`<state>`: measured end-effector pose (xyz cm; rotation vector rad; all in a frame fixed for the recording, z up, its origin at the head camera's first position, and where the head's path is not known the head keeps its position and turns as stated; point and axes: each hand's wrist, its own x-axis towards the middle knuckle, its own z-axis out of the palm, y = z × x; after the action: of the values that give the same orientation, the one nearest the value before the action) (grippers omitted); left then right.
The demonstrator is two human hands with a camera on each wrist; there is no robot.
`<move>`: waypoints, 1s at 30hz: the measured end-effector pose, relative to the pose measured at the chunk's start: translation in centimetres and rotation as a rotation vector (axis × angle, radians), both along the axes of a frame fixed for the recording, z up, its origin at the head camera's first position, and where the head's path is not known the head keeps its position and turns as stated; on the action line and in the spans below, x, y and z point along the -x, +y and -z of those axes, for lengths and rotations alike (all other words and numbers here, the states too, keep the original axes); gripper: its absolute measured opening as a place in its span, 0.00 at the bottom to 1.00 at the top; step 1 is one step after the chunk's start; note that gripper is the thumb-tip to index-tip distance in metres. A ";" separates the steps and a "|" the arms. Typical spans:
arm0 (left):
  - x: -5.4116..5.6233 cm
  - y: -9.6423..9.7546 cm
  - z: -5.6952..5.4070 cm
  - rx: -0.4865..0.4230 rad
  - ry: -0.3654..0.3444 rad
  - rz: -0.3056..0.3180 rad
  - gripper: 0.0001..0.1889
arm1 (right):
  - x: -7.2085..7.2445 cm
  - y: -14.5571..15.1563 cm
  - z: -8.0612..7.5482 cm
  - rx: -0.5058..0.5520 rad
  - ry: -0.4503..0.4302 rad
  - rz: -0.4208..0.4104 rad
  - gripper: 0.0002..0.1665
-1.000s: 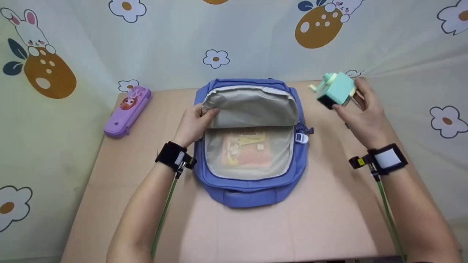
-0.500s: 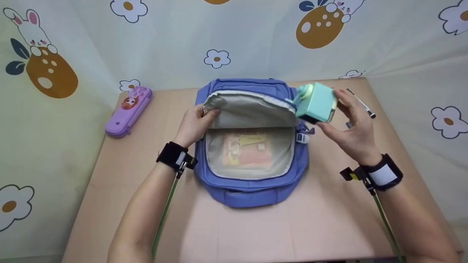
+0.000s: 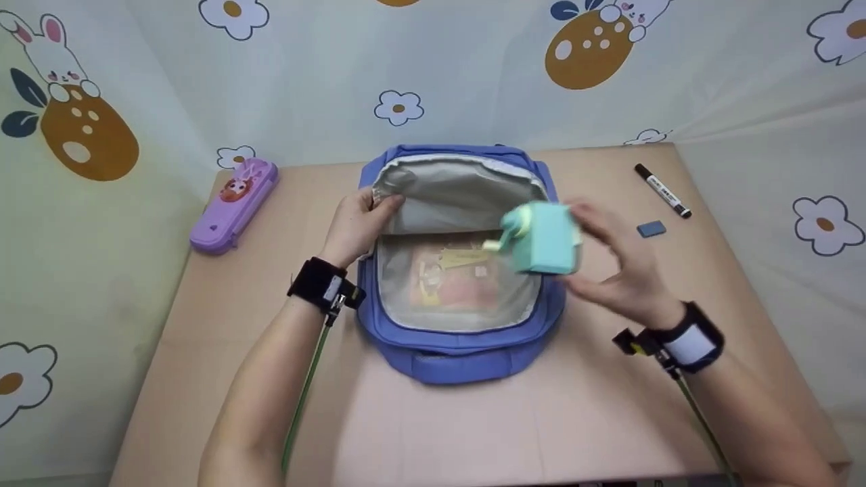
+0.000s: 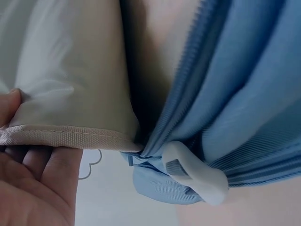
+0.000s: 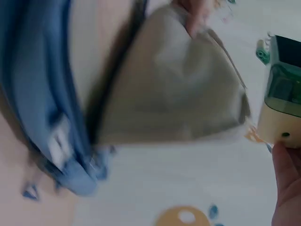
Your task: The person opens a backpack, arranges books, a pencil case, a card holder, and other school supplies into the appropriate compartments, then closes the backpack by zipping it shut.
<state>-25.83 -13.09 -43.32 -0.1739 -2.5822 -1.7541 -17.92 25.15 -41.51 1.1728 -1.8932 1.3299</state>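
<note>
A blue backpack [image 3: 463, 368] lies unzipped in the middle of the table, its grey-lined flap [image 3: 453, 196] lifted. My left hand [image 3: 355, 230] pinches the flap's left edge between thumb and fingers, also plain in the left wrist view. In my right hand [image 3: 626, 274] is a teal pencil sharpener [image 3: 555, 237] with a crank handle, gripped at its base end. It hovers over the right side of the backpack's opening. The right wrist view shows the sharpener's dark see-through drawer [image 5: 284, 92]. Inside the bag lies a flat red and yellow item [image 3: 457, 284], its kind unclear.
A purple pencil case [image 3: 233, 206] lies at the table's back left. Toward the back right are a black and white marker [image 3: 663, 191] and a small blue eraser-like block [image 3: 651, 228]. A patterned curtain [image 3: 325, 81] hangs behind the table [image 3: 440, 433].
My right hand has carried the pencil sharpener left and toward me, from beside the backpack to over its opening. The marker and block have come into view. My left hand stays on the flap.
</note>
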 end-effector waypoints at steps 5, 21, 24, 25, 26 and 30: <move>0.0 0.1 -0.2 -0.002 -0.007 0.003 0.16 | 0.7 -0.5 4.6 -0.304 -0.222 0.055 0.49; -0.3 -0.1 0.0 0.002 0.003 0.010 0.17 | 2.6 -0.9 8.1 -0.564 -0.335 0.143 0.47; -0.2 -0.1 0.0 0.008 -0.005 0.002 0.17 | 2.4 -0.9 8.1 -0.583 -0.269 0.175 0.46; -0.2 -0.1 0.0 0.010 -0.006 0.001 0.17 | 2.4 -0.9 8.1 -0.578 -0.244 0.182 0.46; -0.2 -0.1 0.0 0.014 -0.006 0.000 0.17 | 2.3 -0.9 8.1 -0.568 -0.213 0.191 0.46; -0.2 -0.1 0.0 0.019 -0.011 0.001 0.17 | 2.1 -0.8 7.3 -0.407 -0.073 0.235 0.38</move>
<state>-25.62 -13.18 -43.28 -0.1661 -2.6079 -1.7366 -20.00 24.40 -48.79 1.0521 -2.3476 0.8975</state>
